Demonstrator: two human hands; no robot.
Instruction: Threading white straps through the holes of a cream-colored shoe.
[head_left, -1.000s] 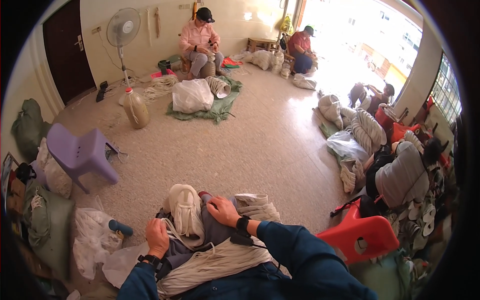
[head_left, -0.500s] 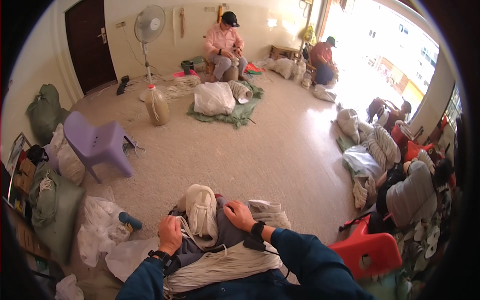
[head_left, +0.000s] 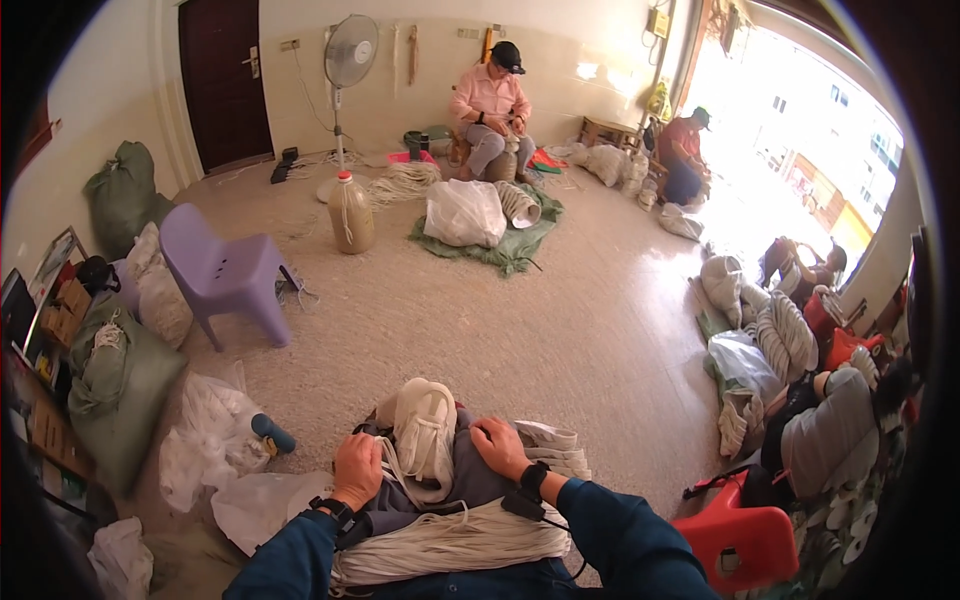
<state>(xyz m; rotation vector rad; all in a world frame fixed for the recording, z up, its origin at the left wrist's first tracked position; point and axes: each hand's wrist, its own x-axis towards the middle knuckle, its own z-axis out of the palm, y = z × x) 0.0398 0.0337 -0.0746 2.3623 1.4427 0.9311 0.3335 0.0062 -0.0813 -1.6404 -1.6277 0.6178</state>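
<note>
A cream lace-up shoe point(head_left: 425, 425) sits upright on my lap between my hands, its laces running loosely down its left side. My left hand point(head_left: 357, 470) is beside the shoe with fingers curled in, closed on a white shoelace point(head_left: 392, 468); the fingertips are partly hidden. To the right of the shoe, my right hand point(head_left: 499, 447) lies over the grey-trousered knee with its fingers stretched out, holding nothing. A thick bundle of white laces point(head_left: 450, 550) lies across my lap below the shoe.
Pale stacked shoe pieces point(head_left: 550, 450) stand past my right hand. A red stool point(head_left: 735, 535) is at the right, a purple chair point(head_left: 225, 270) at the left. White plastic bags point(head_left: 205, 440) and a blue bottle point(head_left: 272, 433) lie left. Other people sit working farther off.
The view has turned slightly left, so the room appears shifted to the right. My right hand has slid slightly closer in on the knee; my left hand stays by the laces.
</note>
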